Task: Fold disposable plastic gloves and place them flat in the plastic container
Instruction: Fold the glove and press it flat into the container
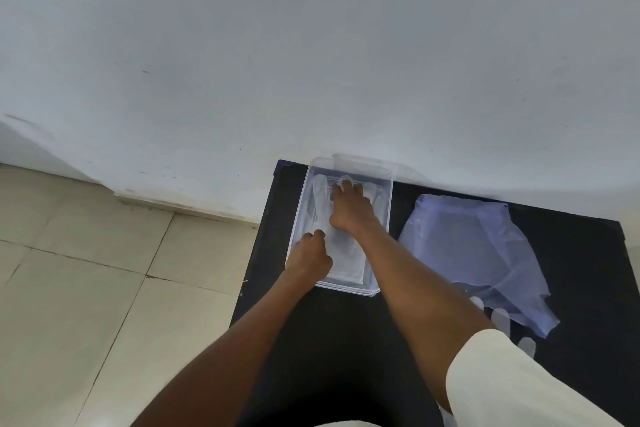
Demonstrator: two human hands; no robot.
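Note:
A clear plastic container (387,204) stands on the black table against the white wall. Both my hands are inside it. My right hand (351,208) lies palm down on a folded clear glove (346,260), its fingertips at the far end near the glove's fingers. My left hand (310,256) is curled at the container's near left side and presses on the same glove's left edge. More clear glove plastic (320,196) lies along the container's left side. Whether either hand pinches the plastic is hard to tell.
To the right of the container lies a pile of bluish clear gloves (478,253) on the black table (571,270). A few glove fingers (500,319) stick out near my right sleeve. The table's left edge drops to a beige tiled floor (104,270).

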